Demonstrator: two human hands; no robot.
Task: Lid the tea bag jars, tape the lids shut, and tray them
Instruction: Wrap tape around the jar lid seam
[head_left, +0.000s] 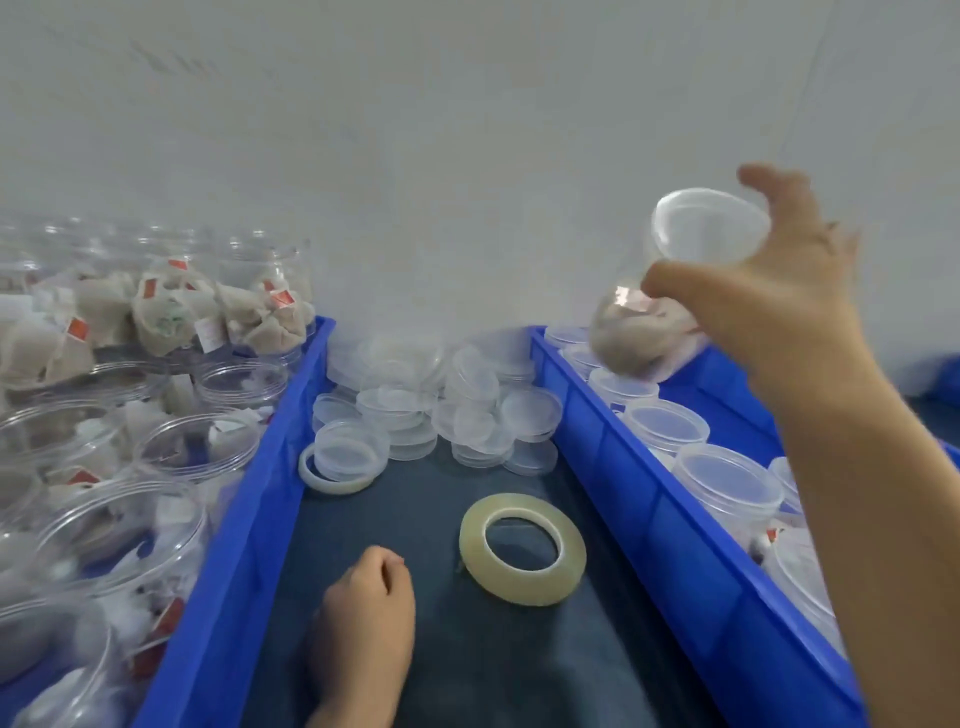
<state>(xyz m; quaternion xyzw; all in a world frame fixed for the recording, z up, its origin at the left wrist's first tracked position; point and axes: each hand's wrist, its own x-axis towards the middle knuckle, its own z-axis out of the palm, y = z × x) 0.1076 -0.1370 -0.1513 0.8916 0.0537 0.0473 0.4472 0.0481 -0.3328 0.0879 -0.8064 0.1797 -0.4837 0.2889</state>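
My right hand (795, 296) grips a lidded clear jar of tea bags (670, 291), tilted with its lid toward me, held in the air over the far end of the right blue tray (675, 525). That tray holds several lidded jars (727, 478). My left hand (363, 608) rests on the dark cloth with its fingers curled, holding nothing. A roll of clear tape (522, 548) lies flat to its right. A pile of loose clear lids (431, 410) sits at the back of the cloth. The left blue tray (249, 519) holds several open jars of tea bags (171, 452).
A second, thinner tape roll (335, 480) lies under a lid near the left tray's wall. The dark cloth (441, 654) runs between the two trays. A white wall stands behind everything. Another blue bin edge (943, 376) shows at far right.
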